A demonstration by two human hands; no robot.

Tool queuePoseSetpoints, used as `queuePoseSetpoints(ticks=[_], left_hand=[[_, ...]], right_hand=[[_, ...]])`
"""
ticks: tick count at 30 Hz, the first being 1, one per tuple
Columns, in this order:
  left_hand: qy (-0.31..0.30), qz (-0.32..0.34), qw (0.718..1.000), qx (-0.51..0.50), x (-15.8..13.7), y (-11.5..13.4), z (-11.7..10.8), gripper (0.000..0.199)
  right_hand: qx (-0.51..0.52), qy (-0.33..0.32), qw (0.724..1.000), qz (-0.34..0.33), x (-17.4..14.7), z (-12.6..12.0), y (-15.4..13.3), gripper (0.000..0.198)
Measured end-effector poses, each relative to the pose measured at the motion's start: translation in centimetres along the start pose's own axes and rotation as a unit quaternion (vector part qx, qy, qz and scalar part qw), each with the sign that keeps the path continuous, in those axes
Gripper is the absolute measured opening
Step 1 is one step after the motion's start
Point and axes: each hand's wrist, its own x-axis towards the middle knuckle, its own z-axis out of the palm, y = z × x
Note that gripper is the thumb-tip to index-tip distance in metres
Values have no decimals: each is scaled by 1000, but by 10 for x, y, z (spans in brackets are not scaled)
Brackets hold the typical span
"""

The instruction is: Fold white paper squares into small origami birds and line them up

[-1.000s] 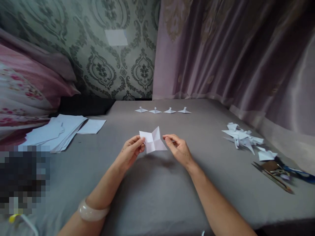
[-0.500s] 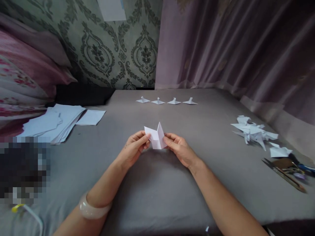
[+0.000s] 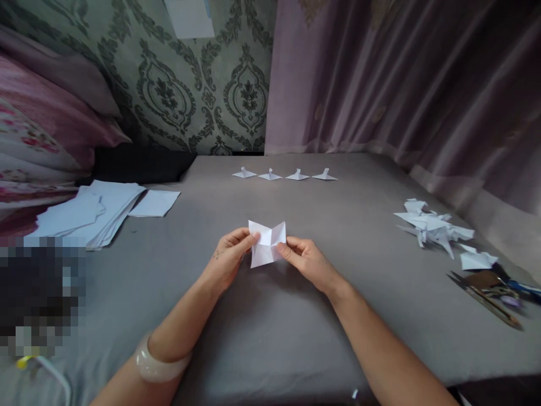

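Hands: your left hand (image 3: 230,254) and right hand (image 3: 305,258) pinch the creased paper square (image 3: 266,243) | Done: four folded figures (image 3: 284,174) along the bed's (image 3: 270,338) far edge | Left: paper stack (image 3: 91,210) at its left edge

Folded paper figures (image 3: 284,175) in the far row: four. Creased paper square (image 3: 266,243) held between two hands: one. Loose sheet (image 3: 154,203) beside one paper stack (image 3: 84,211): one.

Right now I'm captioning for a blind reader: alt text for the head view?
Two bare hands, left hand and right hand, pinch a creased white paper square above a grey bedsheet; four folded paper figures line up beyond.
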Motion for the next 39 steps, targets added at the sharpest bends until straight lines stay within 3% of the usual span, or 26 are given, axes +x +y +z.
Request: queuePoseSetpoints(ticks=[5, 10, 16, 20, 24, 31, 39], left_hand=[[9, 6, 1000, -8, -2, 1, 2, 19], [-31, -11, 999, -22, -5, 0, 5, 22], [-38, -9, 999, -37, -5, -1, 7, 24], [-35, -10, 998, -43, -7, 1, 9, 25], [-33, -15, 998, -49, -9, 3, 13, 27], [-11, -25, 997, -78, -4, 1, 11, 28], [-10, -31, 995, -92, -3, -3, 7, 30]], right_hand=[[12, 18, 1000, 17, 0, 0, 0, 37], [4, 27, 1000, -5, 5, 2, 5, 34], [-88, 125, 986, -62, 7, 4, 8, 24], [-157, 190, 964, -99, 7, 5, 9, 28], [-174, 199, 960, -97, 7, 8, 8, 21], [-92, 146, 983, -66, 5, 6, 8, 28], [3, 176, 984, -38, 6, 11, 12, 36]])
